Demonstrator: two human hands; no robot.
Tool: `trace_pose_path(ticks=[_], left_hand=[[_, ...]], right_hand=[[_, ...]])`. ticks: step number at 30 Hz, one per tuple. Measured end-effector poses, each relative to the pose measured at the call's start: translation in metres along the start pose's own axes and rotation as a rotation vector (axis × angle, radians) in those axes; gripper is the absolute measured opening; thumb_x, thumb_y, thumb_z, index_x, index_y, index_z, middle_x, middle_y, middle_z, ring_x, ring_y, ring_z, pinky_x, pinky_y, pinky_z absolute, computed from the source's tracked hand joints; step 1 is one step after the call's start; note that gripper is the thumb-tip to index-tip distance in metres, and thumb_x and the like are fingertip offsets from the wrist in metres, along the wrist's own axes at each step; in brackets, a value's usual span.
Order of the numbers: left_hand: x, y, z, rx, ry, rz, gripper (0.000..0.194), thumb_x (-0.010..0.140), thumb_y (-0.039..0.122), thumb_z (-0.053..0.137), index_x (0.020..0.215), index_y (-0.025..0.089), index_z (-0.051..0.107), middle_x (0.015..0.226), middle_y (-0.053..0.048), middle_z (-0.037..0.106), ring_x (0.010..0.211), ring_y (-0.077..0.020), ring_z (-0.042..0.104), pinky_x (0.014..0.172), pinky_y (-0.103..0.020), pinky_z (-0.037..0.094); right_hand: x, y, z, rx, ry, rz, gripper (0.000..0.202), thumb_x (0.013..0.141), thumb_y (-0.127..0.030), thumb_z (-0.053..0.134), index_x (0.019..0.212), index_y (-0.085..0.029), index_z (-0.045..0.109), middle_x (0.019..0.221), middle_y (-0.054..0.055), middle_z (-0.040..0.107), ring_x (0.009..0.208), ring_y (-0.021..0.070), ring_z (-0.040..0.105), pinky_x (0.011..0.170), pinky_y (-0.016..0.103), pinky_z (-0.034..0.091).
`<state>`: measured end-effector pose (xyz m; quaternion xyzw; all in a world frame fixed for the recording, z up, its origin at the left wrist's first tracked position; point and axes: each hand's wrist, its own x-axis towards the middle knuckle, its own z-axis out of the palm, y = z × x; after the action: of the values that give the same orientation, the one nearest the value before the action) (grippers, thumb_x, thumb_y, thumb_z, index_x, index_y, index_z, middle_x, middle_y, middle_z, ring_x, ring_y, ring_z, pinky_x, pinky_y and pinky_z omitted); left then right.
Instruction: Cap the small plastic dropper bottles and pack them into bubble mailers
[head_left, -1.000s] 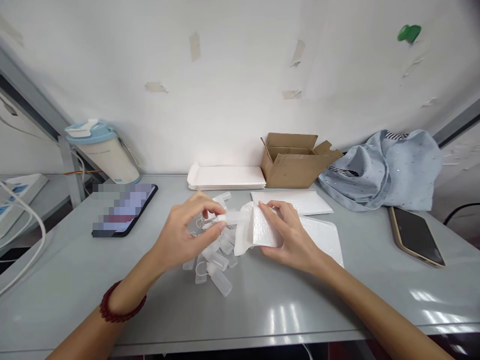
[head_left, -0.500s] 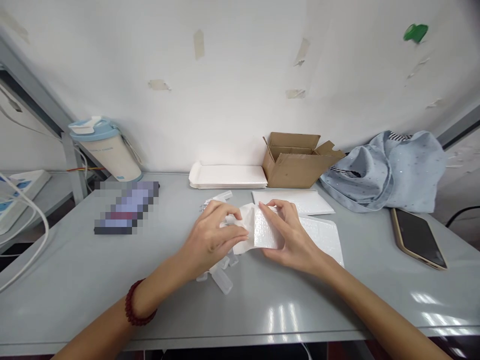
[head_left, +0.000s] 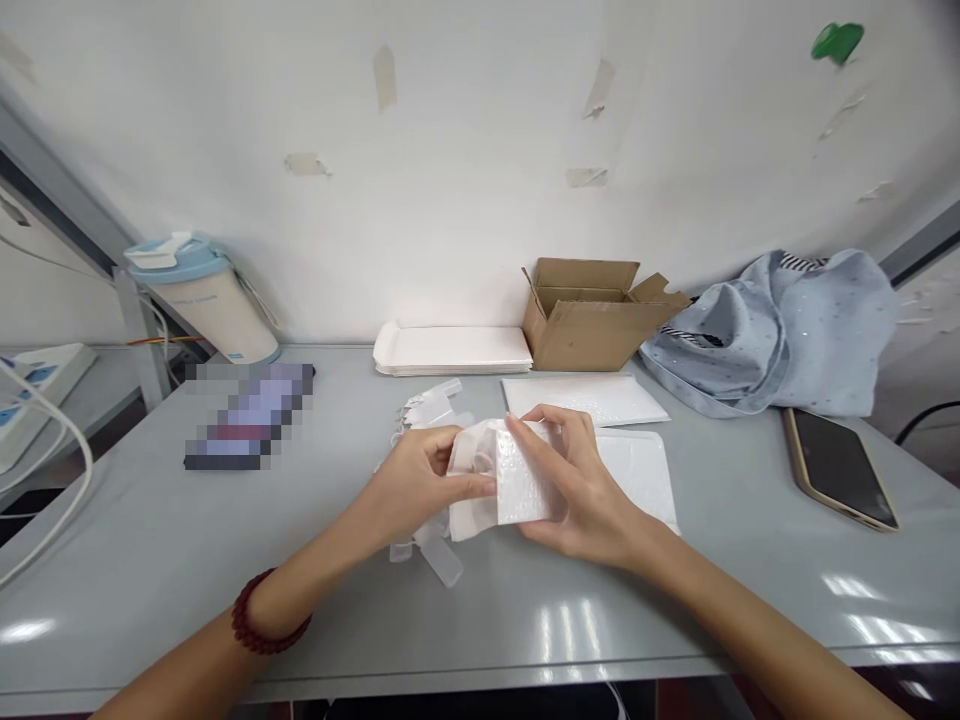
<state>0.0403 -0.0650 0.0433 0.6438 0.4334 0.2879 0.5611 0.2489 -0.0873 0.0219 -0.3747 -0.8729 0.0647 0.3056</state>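
Observation:
Between my hands is a white bubble mailer (head_left: 523, 480), held just over the table with its mouth turned to the left and spread apart. My right hand (head_left: 592, 495) grips its body, thumb and index finger across the near face, other fingers behind. At the mouth, my left hand (head_left: 416, 475) is closed on the edge and flap, its thumb reaching to the opening. A small pale curled shape shows inside the mouth; I cannot tell what it is. Beneath and beyond my left hand lies a loose pile of translucent plastic pieces (head_left: 441, 560), partly hidden.
White mailers (head_left: 637, 480) lie right of my hands, another (head_left: 589, 400) behind them. A stack of mailers (head_left: 454, 350) and an open cardboard box (head_left: 589, 335) stand by the wall. A blue bag (head_left: 810, 330), phone (head_left: 840, 470), tumbler (head_left: 217, 310) and pixelated object (head_left: 251, 415) sit around.
The mailer's mouth has spread wider, and my left hand has shifted from pinching at the flap to gripping its edge. The mailer has moved slightly left and down.

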Motion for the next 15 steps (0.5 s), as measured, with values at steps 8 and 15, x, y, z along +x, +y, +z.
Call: trace_pose_path(ticks=[8, 15], left_hand=[[-0.007, 0.002, 0.012, 0.217, 0.036, 0.013, 0.018, 0.069, 0.027, 0.062, 0.062, 0.017, 0.048, 0.057, 0.005, 0.042, 0.053, -0.0099, 0.037, 0.046, -0.021, 0.03], [-0.006, 0.0, 0.01, 0.22, 0.185, 0.127, 0.018, 0.081, 0.03, 0.051, 0.07, 0.017, 0.057, 0.065, 0.002, 0.055, 0.057, -0.0115, 0.046, 0.049, -0.021, 0.035]], right_hand=[[-0.003, -0.011, 0.006, -0.01, -0.019, -0.083, 0.092, 0.066, -0.017, 0.061, 0.145, -0.024, 0.015, 0.122, 0.015, 0.031, 0.109, 0.0334, 0.035, 0.085, 0.054, 0.04], [-0.003, -0.009, 0.004, -0.027, 0.015, -0.089, 0.091, 0.064, -0.014, 0.06, 0.145, -0.022, 0.019, 0.122, 0.014, 0.031, 0.111, 0.0323, 0.034, 0.088, 0.052, 0.04]])
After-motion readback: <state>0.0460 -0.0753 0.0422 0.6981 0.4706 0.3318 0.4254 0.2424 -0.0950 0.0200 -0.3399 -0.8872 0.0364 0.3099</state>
